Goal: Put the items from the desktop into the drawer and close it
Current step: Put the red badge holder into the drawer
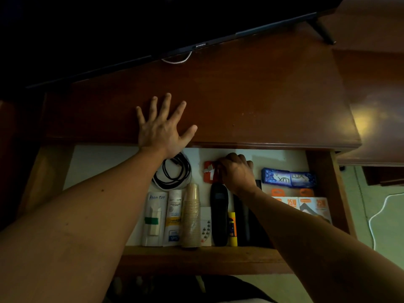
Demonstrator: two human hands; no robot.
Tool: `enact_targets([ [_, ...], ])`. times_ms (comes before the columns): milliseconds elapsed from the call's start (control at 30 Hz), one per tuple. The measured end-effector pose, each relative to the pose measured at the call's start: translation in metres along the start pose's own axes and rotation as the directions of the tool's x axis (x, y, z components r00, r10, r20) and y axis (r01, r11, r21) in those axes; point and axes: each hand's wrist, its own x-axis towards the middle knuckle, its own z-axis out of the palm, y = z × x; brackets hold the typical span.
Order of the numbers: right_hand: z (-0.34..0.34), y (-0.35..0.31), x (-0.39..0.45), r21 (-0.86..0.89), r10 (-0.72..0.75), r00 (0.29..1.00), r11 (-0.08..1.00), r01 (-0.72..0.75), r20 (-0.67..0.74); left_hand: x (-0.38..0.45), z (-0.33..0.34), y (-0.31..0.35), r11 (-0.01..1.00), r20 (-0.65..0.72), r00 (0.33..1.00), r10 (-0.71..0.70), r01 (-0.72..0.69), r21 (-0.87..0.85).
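Drawer (pixel 203 258) pulled open below the desktop (pixel 251 101); wooden walls, pale floor. Left hand (pixel 160 127) lies flat on the desktop edge, fingers spread, holding nothing. Right hand (pixel 237 171) is inside the drawer, fingers curled down onto a flat red card (pixel 209 174); whether it is pinched cannot be told.

Around the right hand:
- Left of it: one coil of black cable (pixel 172 173), round, thin.
- Toward the wearer from it: one stack of paper cups (pixel 191 217) lying on its side, one black remote (pixel 219 213), one yellow glue stick (pixel 232 229), one white remote (pixel 206 229) partly under the cups.
- Further left: two pale packets (pixel 162 217), flat, side by side.
- Right of it: two blue soap bars (pixel 288 177), glossy wrap, end to end; two orange-and-white boxes (pixel 303 206) just below them.

The right forearm hides part of the drawer's middle. A television (pixel 153 25) stands at the back of the desktop.
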Motion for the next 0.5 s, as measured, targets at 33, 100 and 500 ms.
enact_targets([
  [33,0.0,0.0,-0.001,-0.004,-0.001,1.0,1.0,0.001,0.005,0.0,0.0,0.0,1.0,0.0,1.0,0.001,-0.001,-0.002],
  [100,-0.001,0.0,-0.002,-0.008,-0.006,1.0,1.0,0.006,0.002,0.0,0.0,0.0,1.0,-0.005,1.0,0.0,0.0,-0.007],
  [500,0.0,-0.002,-0.015,0.043,0.024,0.998,0.999,-0.021,-0.065,-0.007,-0.001,0.004,1.0,-0.02,1.0,-0.001,0.001,-0.002],
])
